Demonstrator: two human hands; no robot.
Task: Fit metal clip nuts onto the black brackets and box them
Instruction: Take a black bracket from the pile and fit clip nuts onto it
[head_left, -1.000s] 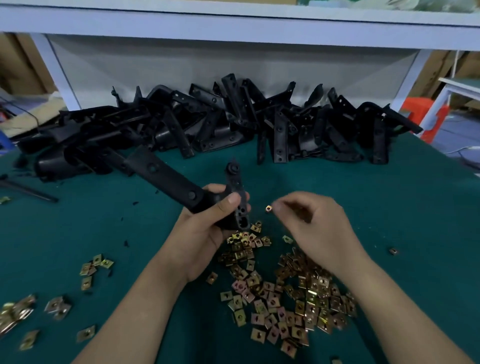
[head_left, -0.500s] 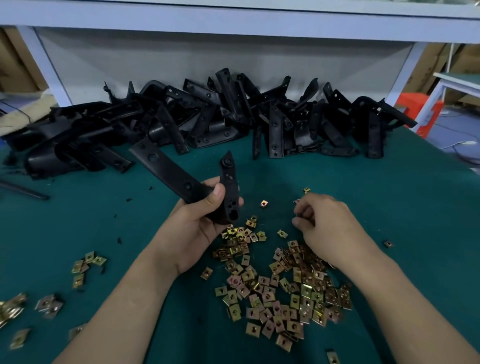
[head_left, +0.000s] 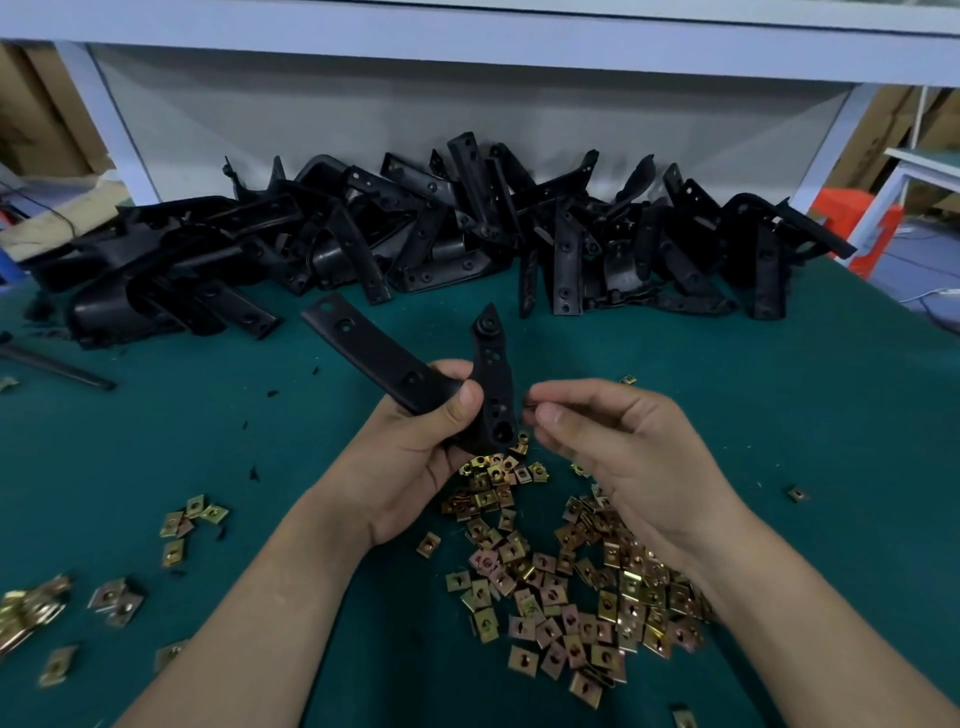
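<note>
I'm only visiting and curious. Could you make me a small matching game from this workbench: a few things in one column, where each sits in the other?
Things:
1. held bracket
2. bracket heap
3. clip nut pile
4. orange object

Places:
A. back of the green table
B. in the left hand
C. beyond the table's far right corner
D. on the table between the forearms

Pairs: 1-B, 2-A, 3-D, 4-C
</note>
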